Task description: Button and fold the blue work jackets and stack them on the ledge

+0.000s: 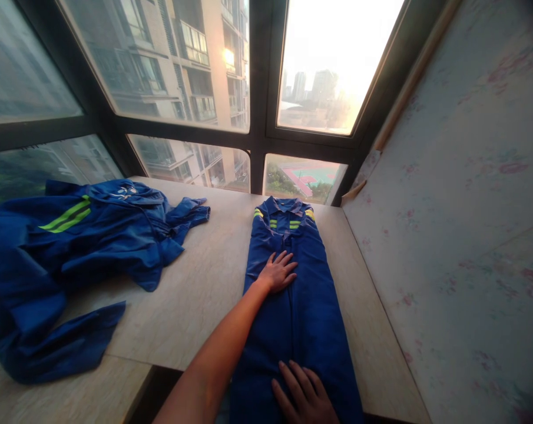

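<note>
Blue coveralls (pixel 317 294) with yellow-green reflective stripes lie lengthwise on the stone ledge, folded into a long strip with the collar toward the window. My left hand (pixel 277 272) rests flat on their upper part, below the collar, its fingers spread. Lower down, near the bottom of the view, my right hand (pixel 305 391) lies on the cloth with its fingers stretched out. Neither hand grips the fabric. The coveralls' lower end runs out of view.
A second blue garment (pixel 111 235) with matching stripes lies crumpled at the left of the ledge (pixel 199 271). Dark-framed windows (pixel 258 118) stand behind. A floral-papered wall (pixel 460 224) borders the right side. A dark gap (pixel 154 388) shows at the ledge's near edge.
</note>
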Tool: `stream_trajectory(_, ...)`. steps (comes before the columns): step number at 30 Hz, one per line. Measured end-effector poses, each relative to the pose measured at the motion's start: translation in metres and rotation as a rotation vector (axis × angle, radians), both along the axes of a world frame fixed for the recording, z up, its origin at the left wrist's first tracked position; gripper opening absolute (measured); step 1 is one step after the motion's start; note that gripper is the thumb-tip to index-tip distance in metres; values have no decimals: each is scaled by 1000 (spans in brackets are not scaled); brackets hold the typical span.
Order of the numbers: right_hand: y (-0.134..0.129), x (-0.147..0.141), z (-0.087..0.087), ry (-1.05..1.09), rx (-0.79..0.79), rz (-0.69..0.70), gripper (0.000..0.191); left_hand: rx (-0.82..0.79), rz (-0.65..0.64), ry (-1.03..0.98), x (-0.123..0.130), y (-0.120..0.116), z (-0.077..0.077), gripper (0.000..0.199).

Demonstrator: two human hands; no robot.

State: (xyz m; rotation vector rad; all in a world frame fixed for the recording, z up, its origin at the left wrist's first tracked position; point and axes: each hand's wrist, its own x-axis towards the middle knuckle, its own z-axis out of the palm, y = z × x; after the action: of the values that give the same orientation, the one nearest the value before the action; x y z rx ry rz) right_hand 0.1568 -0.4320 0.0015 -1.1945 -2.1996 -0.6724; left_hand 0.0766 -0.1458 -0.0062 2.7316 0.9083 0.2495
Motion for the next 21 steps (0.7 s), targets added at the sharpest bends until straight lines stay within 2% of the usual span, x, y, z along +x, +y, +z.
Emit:
stream_trajectory(7, 6, 10, 4, 20, -100, 61, 30, -11, 4, -8, 0, -1, 2, 51)
stream_trajectory(10, 11, 17, 20, 6, -244, 107, 25, -25, 14, -6, -1, -5, 3, 50)
stream_trajectory(12, 15, 23, 45, -44, -429, 151, 28, -37, 23, -3, -2, -12, 5, 51)
stream_trajectory(16, 40, 37, 117, -75, -889, 281, 36, -89, -1, 32, -12, -30, 13, 59)
stream_trajectory(19, 88, 53, 165, -68, -1155, 487, 33, -212, -96, 51, -29, -39, 24, 66)
stream_trajectory(20, 108, 58, 174, -53, -1220, 547, 30, -251, -119, 34, -36, -40, 27, 64)
stream_trajectory(21, 130, 64, 180, -23, -1226, 543, 27, -281, -123, 3, -44, -39, 30, 60)
